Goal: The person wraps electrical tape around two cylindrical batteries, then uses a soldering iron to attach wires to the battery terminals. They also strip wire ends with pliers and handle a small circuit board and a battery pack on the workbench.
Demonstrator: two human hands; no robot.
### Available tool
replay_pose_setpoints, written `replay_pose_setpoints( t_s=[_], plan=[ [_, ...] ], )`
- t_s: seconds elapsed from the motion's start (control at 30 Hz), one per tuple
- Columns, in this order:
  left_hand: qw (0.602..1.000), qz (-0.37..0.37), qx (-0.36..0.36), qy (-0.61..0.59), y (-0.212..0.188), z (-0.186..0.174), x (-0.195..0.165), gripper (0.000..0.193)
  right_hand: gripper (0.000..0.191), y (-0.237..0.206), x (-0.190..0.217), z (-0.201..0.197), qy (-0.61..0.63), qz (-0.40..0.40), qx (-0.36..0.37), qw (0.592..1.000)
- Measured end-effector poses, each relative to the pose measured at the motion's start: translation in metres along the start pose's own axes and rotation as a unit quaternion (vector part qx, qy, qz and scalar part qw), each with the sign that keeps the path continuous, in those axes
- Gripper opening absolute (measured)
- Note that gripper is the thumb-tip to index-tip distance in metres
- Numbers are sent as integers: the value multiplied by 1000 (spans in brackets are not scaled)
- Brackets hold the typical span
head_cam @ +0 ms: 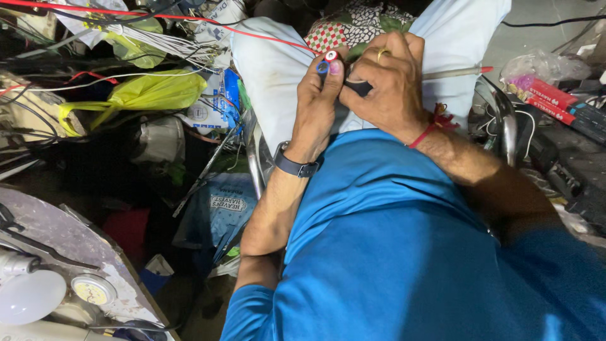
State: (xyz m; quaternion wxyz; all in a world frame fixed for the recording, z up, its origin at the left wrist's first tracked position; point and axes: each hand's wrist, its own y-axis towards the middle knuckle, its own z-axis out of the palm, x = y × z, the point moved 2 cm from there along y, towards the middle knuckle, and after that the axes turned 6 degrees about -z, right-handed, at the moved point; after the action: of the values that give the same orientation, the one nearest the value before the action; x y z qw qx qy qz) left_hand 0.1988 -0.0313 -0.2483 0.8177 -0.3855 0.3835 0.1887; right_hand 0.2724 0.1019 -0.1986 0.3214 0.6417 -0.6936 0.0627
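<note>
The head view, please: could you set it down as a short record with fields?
left hand: left hand pinches a small blue, red and white cylinder at its fingertips
right hand: right hand grips a tool with a black handle; thin shaft with red tip points right
wrists: dark watch left, red thread right
nearby: white bulb lower left, yellow bag

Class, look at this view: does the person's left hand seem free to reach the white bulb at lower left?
Probably not as things stand: the left hand is gripping a small blue cylinder above the lap, far from the white bulb.
</note>
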Motion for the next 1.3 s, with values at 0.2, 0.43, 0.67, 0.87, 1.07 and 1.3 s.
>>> replay_pose_setpoints(
  t_s=[0.2, 0.43, 0.67, 0.87, 1.07, 1.3],
  plan=[
    [996, 48, -42, 56, 4, -22, -3, 35, 30, 0, 9, -13, 99, -34, 26, 994],
    [997, 70, 25, -2, -5, -18, -15, 43, 34, -2, 18, -30, 22, -54, 14, 998],
    [995, 44, 83, -19, -14, -12, -32, 47, 30, -1, 13, -48, -42, -95, -3, 995],
    [995, 40, 87, -7, -23, -10, -38, 47, 36, -4, 5, -47, -43, -65, 20, 997],
    [995, 21, 92, 26, -23, -7, -33, 46, 38, -13, -8, -30, 68, 11, 59, 996],
    [994, -54, 96, -2, -14, -7, -23, 46, 32, -15, -32, -13, 269, 69, 118, 953]
  ],
)
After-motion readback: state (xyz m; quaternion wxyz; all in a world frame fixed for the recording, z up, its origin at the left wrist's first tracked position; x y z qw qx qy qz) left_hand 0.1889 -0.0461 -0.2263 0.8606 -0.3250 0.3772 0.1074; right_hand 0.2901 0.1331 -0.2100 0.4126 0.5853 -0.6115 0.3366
